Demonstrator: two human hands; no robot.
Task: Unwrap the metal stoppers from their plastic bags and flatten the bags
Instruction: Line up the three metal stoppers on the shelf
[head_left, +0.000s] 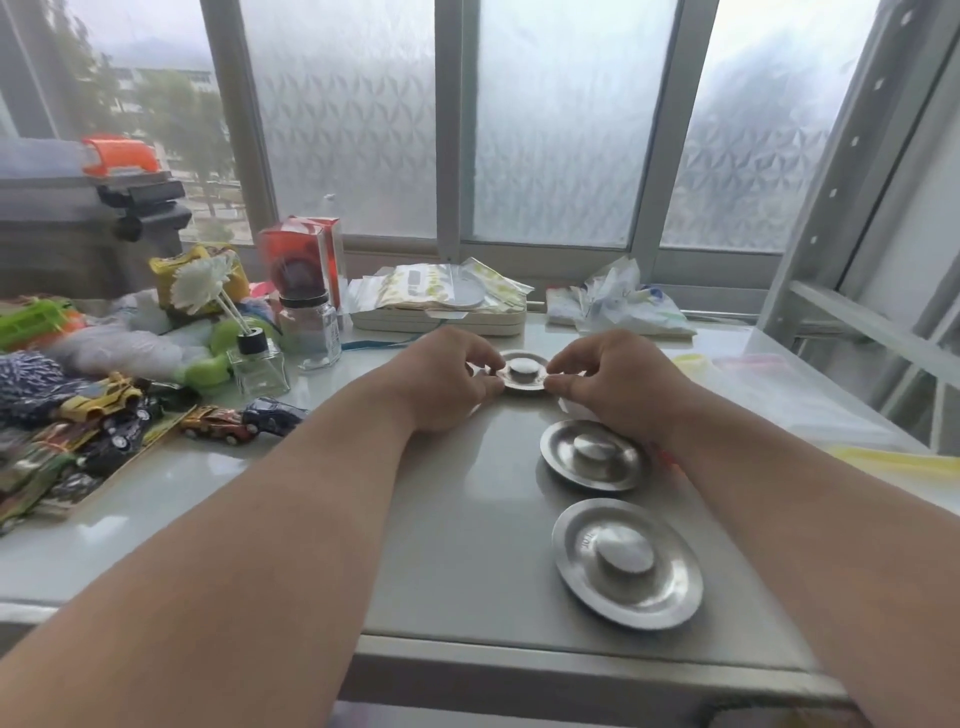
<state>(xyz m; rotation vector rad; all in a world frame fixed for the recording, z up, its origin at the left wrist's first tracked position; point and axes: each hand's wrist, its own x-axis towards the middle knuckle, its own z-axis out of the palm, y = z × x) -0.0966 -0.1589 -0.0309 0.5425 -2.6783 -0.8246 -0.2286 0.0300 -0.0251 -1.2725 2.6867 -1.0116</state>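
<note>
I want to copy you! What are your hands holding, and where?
Both hands, left and right, pinch the farthest metal stopper by opposite edges of its rim.

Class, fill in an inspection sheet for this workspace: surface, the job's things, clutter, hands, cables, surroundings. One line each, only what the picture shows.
Surface: pale glossy table, bare in the middle.
Job's things: three metal stoppers in a row; far stopper between both hands, middle stopper and near stopper lying bare. Clear plastic bags lie at the right.
Clutter: toy cars, glass bottles, a tray of packets, all at the left and rear.
Hands: left hand and right hand pinch the far stopper's rim.
Cables: nothing seen.
Surroundings: frosted window behind, metal shelf frame at the right.
</note>
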